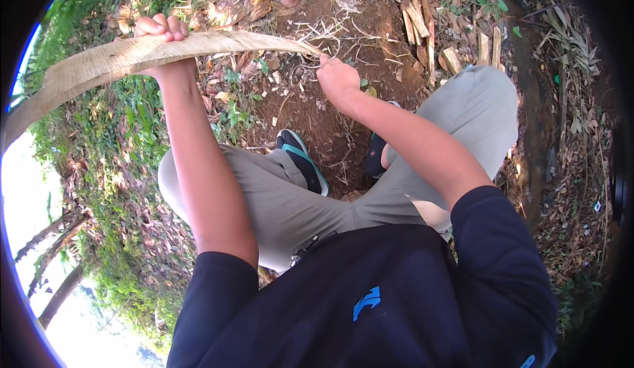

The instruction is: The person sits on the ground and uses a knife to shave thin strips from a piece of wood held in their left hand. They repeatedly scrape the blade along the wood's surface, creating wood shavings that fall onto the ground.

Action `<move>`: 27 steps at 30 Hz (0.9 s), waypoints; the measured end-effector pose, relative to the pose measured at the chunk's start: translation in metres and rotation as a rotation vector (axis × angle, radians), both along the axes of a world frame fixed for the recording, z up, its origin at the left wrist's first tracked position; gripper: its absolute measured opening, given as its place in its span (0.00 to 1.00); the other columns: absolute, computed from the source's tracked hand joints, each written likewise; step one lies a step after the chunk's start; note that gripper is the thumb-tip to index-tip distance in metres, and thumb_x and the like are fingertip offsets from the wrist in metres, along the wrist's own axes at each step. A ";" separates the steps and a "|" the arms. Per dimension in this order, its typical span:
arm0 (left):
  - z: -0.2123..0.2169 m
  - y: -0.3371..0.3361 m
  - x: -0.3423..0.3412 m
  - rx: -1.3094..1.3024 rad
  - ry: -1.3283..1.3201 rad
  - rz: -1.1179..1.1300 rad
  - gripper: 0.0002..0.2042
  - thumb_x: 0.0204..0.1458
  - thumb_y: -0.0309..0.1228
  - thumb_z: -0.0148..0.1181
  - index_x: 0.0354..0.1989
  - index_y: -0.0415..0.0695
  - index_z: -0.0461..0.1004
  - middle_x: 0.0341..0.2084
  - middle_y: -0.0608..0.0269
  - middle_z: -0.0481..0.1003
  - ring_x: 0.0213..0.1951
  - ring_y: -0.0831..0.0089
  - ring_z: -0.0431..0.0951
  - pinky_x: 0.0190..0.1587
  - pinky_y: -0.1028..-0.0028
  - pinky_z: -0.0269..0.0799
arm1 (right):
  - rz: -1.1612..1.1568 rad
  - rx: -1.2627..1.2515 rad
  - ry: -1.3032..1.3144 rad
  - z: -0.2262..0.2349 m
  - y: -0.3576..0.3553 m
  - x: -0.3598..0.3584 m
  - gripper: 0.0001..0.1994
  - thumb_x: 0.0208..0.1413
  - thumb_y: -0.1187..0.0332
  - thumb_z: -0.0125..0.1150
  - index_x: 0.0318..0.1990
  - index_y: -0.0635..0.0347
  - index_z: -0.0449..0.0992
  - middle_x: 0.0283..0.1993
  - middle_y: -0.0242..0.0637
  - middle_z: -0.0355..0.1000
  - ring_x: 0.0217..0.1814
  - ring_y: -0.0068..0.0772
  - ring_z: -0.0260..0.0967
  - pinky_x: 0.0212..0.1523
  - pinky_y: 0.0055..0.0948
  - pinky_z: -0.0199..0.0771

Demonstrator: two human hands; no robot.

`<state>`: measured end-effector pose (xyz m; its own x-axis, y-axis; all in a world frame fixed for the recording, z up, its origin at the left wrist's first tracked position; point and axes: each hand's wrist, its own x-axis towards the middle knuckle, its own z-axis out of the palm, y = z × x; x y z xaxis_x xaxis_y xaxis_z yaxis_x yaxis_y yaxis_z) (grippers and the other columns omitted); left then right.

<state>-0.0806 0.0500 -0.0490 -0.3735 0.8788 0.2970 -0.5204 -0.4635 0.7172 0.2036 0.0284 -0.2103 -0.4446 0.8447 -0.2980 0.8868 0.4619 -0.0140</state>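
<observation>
Outdoors, in daylight. The ground is bare brown soil (330, 113), strewn with dry leaves (231, 4) and thin twigs. A pile of split wood pieces (429, 31) lies at the top right. Green weeds (132, 123) cover a slope on the left, and beyond it, at the lower left, dark tree trunks (56, 236) stand against bright, washed-out sky. Dry grass (574, 37) lines the right edge.

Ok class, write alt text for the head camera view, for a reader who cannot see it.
Seen from above, a seated person grips a long, pale, curved strip of wood, the left hand wrapped over its middle and the right hand closed at its tapered end. Below lie bare soil, dry leaves and split wood pieces.
</observation>
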 end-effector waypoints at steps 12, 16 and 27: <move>0.014 -0.009 0.030 -0.026 -0.102 0.291 0.13 0.53 0.34 0.45 0.17 0.44 0.61 0.10 0.65 0.61 0.11 0.73 0.59 0.16 0.77 0.56 | -0.029 -0.418 0.498 0.145 0.044 0.038 0.15 0.66 0.62 0.42 0.44 0.65 0.71 0.34 0.49 0.74 0.37 0.50 0.75 0.42 0.44 0.74; 0.014 -0.009 0.034 -0.098 -0.065 0.436 0.24 0.60 0.50 0.36 0.18 0.45 0.62 0.11 0.64 0.61 0.10 0.73 0.61 0.14 0.78 0.60 | -0.255 -0.573 0.765 0.152 0.015 0.029 0.14 0.66 0.61 0.43 0.41 0.65 0.68 0.26 0.46 0.70 0.24 0.50 0.69 0.30 0.44 0.69; 0.033 -0.001 0.063 -0.284 -0.008 0.725 0.41 0.53 0.72 0.19 0.21 0.43 0.63 0.06 0.64 0.56 0.12 0.67 0.63 0.24 0.68 0.73 | -0.217 -0.302 1.032 0.128 0.007 0.008 0.13 0.63 0.64 0.50 0.36 0.67 0.71 0.20 0.48 0.70 0.21 0.45 0.70 0.27 0.42 0.67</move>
<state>-0.0173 0.0492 -0.0163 -0.8854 0.4557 0.0917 -0.1632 -0.4894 0.8566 0.2119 0.0358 -0.0827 -0.4493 0.8902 -0.0756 0.4456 0.1500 -0.8826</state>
